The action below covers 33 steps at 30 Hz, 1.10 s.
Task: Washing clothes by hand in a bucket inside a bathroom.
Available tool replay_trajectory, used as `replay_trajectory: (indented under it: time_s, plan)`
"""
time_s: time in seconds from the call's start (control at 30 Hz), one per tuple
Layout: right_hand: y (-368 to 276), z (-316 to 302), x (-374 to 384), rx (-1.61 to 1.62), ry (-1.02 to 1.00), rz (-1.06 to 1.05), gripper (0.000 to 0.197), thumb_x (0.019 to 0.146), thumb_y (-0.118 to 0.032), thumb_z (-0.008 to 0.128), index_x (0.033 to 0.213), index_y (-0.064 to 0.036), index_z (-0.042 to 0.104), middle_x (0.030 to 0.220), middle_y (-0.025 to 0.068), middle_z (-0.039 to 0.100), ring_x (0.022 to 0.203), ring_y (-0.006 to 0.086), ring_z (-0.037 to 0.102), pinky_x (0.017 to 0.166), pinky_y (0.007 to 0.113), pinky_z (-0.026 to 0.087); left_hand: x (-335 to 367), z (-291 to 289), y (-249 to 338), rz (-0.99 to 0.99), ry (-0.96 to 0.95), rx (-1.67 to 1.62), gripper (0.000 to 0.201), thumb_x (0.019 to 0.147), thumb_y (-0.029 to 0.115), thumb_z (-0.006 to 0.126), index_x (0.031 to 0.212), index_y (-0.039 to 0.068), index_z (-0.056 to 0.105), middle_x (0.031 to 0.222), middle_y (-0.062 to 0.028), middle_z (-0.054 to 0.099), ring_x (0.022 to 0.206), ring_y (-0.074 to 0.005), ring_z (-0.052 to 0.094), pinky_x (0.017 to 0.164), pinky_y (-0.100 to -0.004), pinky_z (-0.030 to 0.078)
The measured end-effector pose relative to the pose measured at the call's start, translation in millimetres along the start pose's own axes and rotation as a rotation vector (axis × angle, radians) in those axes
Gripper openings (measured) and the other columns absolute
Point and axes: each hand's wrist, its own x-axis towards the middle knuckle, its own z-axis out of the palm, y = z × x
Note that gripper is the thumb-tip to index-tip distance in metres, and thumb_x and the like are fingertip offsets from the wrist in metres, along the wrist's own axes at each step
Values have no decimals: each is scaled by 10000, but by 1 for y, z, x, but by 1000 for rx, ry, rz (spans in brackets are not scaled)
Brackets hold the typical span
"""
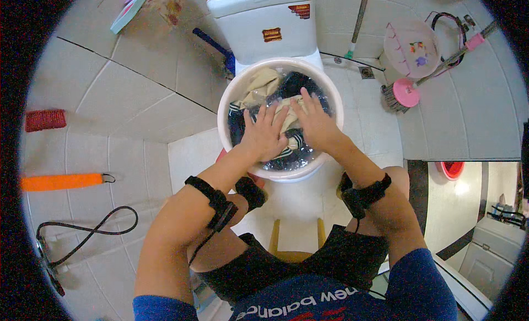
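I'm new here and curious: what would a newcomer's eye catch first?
Probably the large, round, pale pink basin near the centre, holding wet beige-and-dark cloth. The person's bare left fingers and right fingers spread over that cloth. Next, the long, bright orange strip on the pale tiled wall at far left.

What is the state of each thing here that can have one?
Cream and dark fabric garments: soaked, bunched
Round pale pink plastic basin: holding water and garments
Bare left hand: flat on garments
Bare right hand: flat on garments
White ceramic toilet tank: lid on
Black flexible hose: looped
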Motion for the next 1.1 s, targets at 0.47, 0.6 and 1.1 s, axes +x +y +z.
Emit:
replay_trajectory:
  time_s: [0.47, 0.6, 1.1]
  plan:
    - [-3, -5, 15, 77, -155, 118, 450, 850, -18, 587, 1299, -36, 586, 1518, 294, 374, 1337, 487, 457, 1029, 477, 501, 27, -3, 2, -60, -467, 120, 848, 948, 534, 476, 1616, 117, 162, 1614, -222, 296, 1526, -424, 174, 1151, -751, 58]
    - [13, -11, 29, 272, 87, 60, 391, 903, -114, 565, 1284, -70, 642, 1333, 210, 595, 1224, 348, 595, 991, 409, 531, 21, -3, 1, -130, -68, -144, 986, 846, 496, 686, 1603, 107, 188, 1559, -222, 386, 1492, -407, 271, 1154, -737, 103]
    - [-15, -32, 49, 1908, 297, 235, 347, 958, -195, 612, 1270, -43, 592, 1174, 82, 670, 1074, 202, 644, 981, 330, 498, 28, -42, -2, -219, 120, -1209, 394, 788, 161, 744, 1138, 5, 652, 947, -161, 716, 804, -275, 701, 786, -394, 554]
